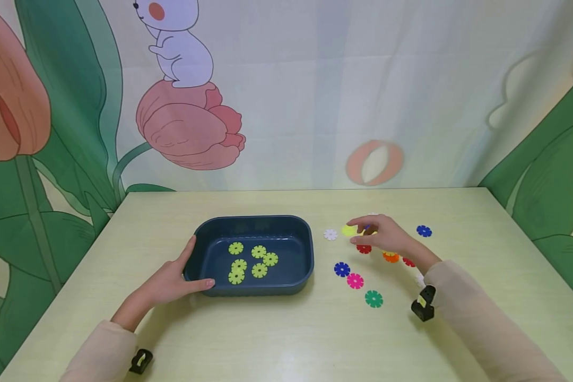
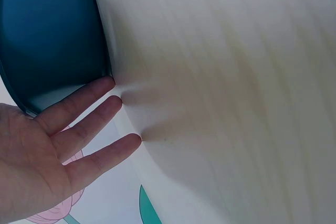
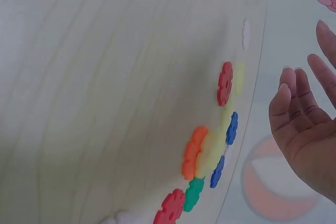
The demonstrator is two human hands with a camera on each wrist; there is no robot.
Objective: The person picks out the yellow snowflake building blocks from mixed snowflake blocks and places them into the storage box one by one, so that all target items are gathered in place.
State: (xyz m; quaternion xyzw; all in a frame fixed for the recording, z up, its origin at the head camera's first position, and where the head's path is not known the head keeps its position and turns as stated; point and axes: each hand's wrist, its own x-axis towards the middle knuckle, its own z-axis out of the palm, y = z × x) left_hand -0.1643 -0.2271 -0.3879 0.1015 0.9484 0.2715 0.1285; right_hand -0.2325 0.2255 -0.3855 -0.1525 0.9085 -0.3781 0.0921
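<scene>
A dark blue rectangular tray (image 1: 267, 291) stands on the table, with several yellow-green notched plastic discs (image 1: 259, 270) lying flat inside. My left hand (image 1: 172, 281) rests against its left end, thumb along the near rim. In the left wrist view, three straight, spread fingers (image 2: 102, 158) reach past the tray wall down to the tabletop; the thumb is hidden there. To the tray's right my right hand (image 1: 384, 233) hovers over loose discs, thumb and fingers apart with nothing between them. Below its fingertips lie a yellow disc (image 1: 348, 231) and a red disc (image 1: 364, 248).
Around the right hand are scattered a white disc (image 1: 330, 234), blue disc (image 1: 341, 269), pink disc (image 1: 355, 281), green disc (image 1: 374, 298), orange disc (image 1: 390, 258) and another blue disc (image 1: 424, 231). A printed curtain (image 1: 286, 106) hangs behind the table's back edge.
</scene>
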